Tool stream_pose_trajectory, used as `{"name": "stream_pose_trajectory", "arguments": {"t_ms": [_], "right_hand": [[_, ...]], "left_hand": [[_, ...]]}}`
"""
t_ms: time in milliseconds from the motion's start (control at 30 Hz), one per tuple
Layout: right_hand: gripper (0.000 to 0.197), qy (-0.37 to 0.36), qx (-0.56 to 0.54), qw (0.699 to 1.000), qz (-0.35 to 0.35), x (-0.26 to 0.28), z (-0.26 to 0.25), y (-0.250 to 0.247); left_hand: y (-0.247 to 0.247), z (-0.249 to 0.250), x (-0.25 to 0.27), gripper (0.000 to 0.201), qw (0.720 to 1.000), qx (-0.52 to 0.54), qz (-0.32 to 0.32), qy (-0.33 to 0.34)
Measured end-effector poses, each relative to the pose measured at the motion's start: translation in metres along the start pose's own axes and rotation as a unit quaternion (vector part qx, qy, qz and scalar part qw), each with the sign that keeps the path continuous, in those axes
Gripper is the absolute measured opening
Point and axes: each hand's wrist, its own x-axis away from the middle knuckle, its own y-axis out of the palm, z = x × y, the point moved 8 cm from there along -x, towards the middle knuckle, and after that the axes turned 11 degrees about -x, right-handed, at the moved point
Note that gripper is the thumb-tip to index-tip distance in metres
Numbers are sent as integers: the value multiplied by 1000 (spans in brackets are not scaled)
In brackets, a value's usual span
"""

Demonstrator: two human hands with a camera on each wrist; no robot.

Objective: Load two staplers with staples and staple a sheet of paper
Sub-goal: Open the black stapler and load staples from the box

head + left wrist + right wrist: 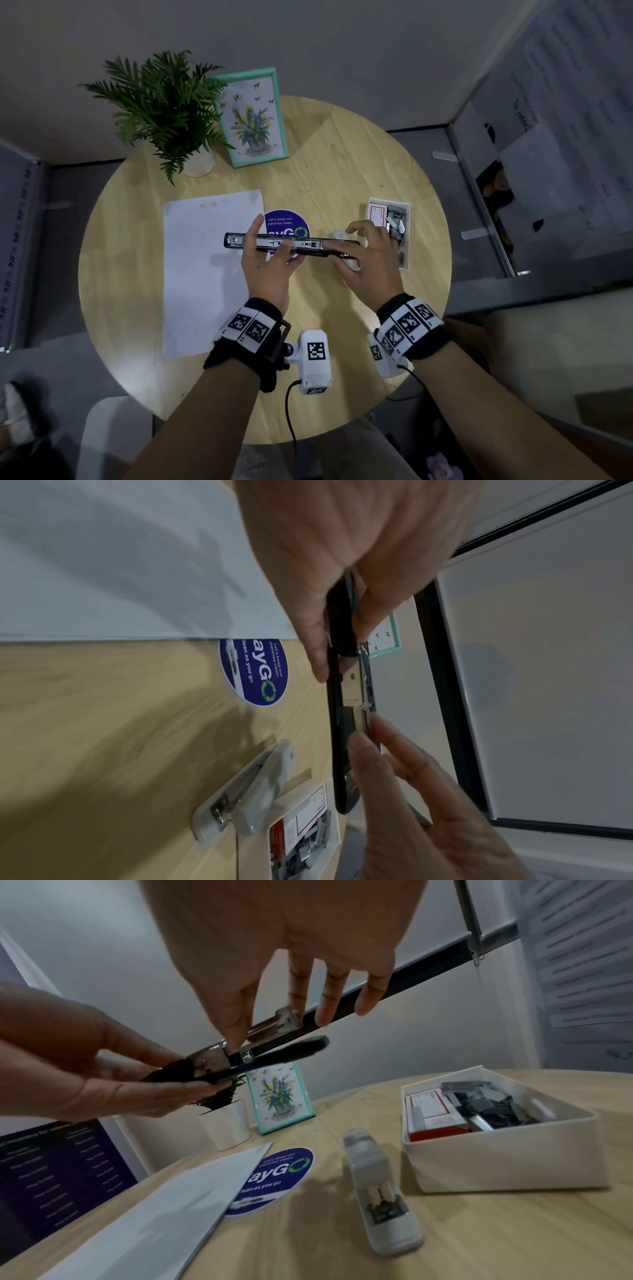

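A black stapler (291, 244) (337, 764) (284, 1050) is folded open flat and held level above the table, its metal magazine facing up. My left hand (270, 260) (325, 561) (68, 1064) grips its middle from below. My right hand (370, 260) (428, 818) (291, 920) is at the right end, thumb and forefinger pinching the magazine; any staple strip there is hidden. A white stapler (377, 1191) (246, 785) lies on the table under my right hand. A white box (406, 236) (496, 1164) of staples sits to the right. A sheet of paper (205, 274) (154, 1218) lies to the left.
The round wooden table (342, 164) carries a blue round sticker (284, 219) under the black stapler. A potted plant (164, 102) and a teal picture frame (253, 116) stand at the back. Walls and a glass panel close in on both sides.
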Motion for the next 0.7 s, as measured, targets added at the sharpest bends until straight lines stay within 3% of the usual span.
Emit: {"name": "stream_pose_trajectory", "arguments": {"t_ms": [200, 333, 433, 533, 600, 700], "right_hand": [[20, 44, -32, 998, 16, 1, 14, -12], [16, 129, -180, 973, 72, 3, 24, -23], [17, 258, -295, 914, 105, 4, 35, -21], [31, 404, -442, 796, 84, 10, 41, 4], [35, 437, -512, 737, 66, 10, 34, 19], [29, 428, -532, 727, 71, 4, 28, 23]], "left_hand": [[-7, 0, -5, 55, 1000, 1, 6, -8], [-5, 3, -5, 54, 1000, 7, 8, -7], [-1, 5, -5, 56, 1000, 9, 14, 2], [3, 7, -4, 59, 999, 20, 20, 17], [4, 8, -3, 64, 999, 26, 24, 24], [5, 8, -3, 74, 999, 35, 25, 29]]}}
